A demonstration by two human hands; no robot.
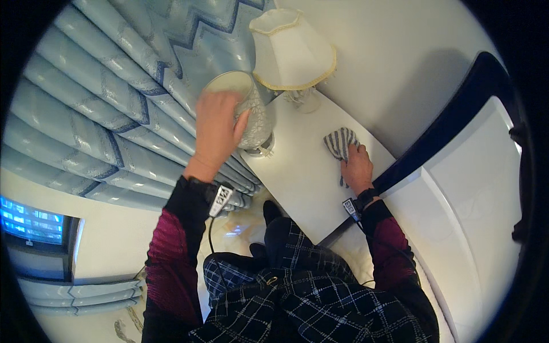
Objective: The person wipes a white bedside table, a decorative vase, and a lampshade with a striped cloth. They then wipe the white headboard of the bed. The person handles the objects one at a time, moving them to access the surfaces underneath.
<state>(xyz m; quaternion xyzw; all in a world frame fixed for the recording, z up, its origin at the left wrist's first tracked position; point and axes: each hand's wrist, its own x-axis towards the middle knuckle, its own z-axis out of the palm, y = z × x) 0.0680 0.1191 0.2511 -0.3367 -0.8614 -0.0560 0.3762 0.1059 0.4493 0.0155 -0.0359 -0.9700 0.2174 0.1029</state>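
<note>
My left hand (219, 124) is at the rim of a white patterned cylindrical lamp or vase (257, 124), its thumb against the outer side and its fingers over the opening; the fingers are slightly blurred. That cylinder stands at the left edge of a white tabletop (300, 180). With my right hand (358, 169) I hold a striped grey and white cloth (342, 142) against the tabletop, near its right side. Behind both hands, a table lamp with a cream fringed shade (291, 51) and a clear base stands at the table's back corner.
Blue pleated curtains (124, 98) hang close along the left, right behind the cylinder. A white wall (386, 55) rises at the back. To the right is a dark-edged white headboard or furniture panel (463, 171). Cables run from both wrists.
</note>
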